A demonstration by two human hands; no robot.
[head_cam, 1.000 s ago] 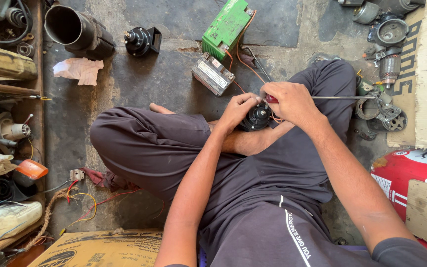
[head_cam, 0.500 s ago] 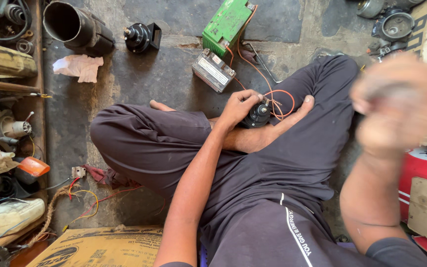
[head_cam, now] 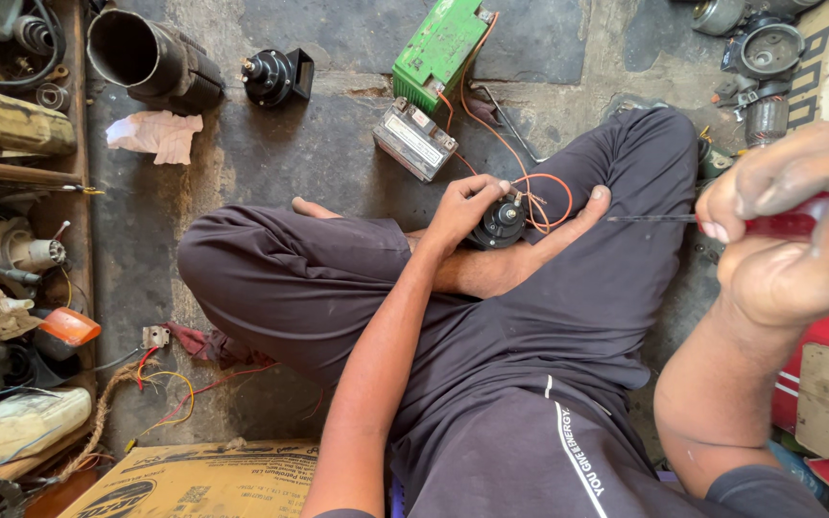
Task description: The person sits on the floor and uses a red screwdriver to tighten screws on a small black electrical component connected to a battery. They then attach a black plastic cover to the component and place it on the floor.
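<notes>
Screwdriver (head_cam: 712, 221), gripped in right hand (head_cam: 789, 230), points horizontally toward left-hand-held (head_cam: 467, 206) horn (head_cam: 503, 223).

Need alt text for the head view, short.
A person sits cross-legged on a concrete floor, left hand holding a small round black motor with orange wires on their lap, right hand raised, gripping a red-handled screwdriver. A green battery lies ahead.

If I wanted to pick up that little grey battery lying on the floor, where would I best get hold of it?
Probably across its two long flat sides, coming down from above. The grey battery lies as a low rectangular block on the floor, with its long faces parallel and bare. Keep clear of the end nearest the green battery, where the orange wires lead off.
</notes>
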